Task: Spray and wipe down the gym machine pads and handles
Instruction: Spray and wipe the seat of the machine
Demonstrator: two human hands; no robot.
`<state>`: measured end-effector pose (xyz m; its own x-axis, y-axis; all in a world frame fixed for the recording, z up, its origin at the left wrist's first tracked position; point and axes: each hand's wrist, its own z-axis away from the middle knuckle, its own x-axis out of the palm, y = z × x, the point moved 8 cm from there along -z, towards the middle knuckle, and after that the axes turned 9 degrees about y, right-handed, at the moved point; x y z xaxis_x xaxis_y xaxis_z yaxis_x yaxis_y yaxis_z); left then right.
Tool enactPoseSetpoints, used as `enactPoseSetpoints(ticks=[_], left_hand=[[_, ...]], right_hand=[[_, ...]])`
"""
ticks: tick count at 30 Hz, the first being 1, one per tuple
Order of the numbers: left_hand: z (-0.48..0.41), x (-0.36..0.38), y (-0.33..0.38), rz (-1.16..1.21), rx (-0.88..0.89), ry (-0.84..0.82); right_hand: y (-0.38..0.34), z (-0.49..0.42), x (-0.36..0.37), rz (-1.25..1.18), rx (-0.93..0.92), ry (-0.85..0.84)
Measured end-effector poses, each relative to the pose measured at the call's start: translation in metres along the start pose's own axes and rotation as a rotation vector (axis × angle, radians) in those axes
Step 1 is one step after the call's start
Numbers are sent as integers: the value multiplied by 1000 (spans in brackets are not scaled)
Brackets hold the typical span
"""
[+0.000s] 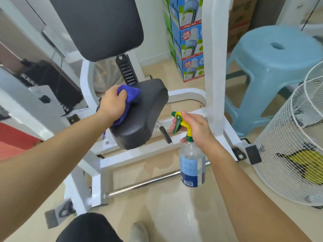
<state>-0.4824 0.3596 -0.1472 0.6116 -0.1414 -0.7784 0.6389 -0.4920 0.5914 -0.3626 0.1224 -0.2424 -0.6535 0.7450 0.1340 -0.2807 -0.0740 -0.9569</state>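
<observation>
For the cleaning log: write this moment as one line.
left hand: grips blue cloth on black padded seat | right hand: holds clear plastic spray bottle | step: seat wipe

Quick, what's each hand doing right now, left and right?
Left hand: closed on the blue cloth, pressing it onto the black seat pad.
Right hand: closed round the spray bottle at its trigger head.

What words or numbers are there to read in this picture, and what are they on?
Nothing is clear enough to quote.
Blue boxes: Chinese characters on red badges, too blurred to read.
Spray bottle: small print and barcode digits on its label, too small to read.
</observation>
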Motion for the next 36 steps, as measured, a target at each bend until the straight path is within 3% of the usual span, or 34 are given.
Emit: enactPoseSetpoints(ticks=[4,9,12,16,18,20,24,30,32,36], left_hand=[[9,-14,-9,72,-91,54],[14,11,36,-22,118,-102],[13,54,78,-170,333,-309],[52,112,104,-719,701,-690],[79,103,97,-948,895,-771],[108,73,85,-895,993,-844],[138,25,65,-688,1018,-969],[42,92,94,-851,779,-777],[10,118,106,-920,774,-708],[13,157,97,-1029,829,-736]], right_hand=[[-7,-2,9,64,-44,-12],[-4,6,4,127,-58,-39],[5,23,-14,41,-12,20],[15,46,-40,-37,28,75],[18,52,-51,-50,36,103],[20,55,-58,-35,51,97],[17,57,-47,-4,53,25],[10,56,-45,-54,20,74],[7,58,-54,-44,18,86],[2,63,-72,-4,-10,112]])
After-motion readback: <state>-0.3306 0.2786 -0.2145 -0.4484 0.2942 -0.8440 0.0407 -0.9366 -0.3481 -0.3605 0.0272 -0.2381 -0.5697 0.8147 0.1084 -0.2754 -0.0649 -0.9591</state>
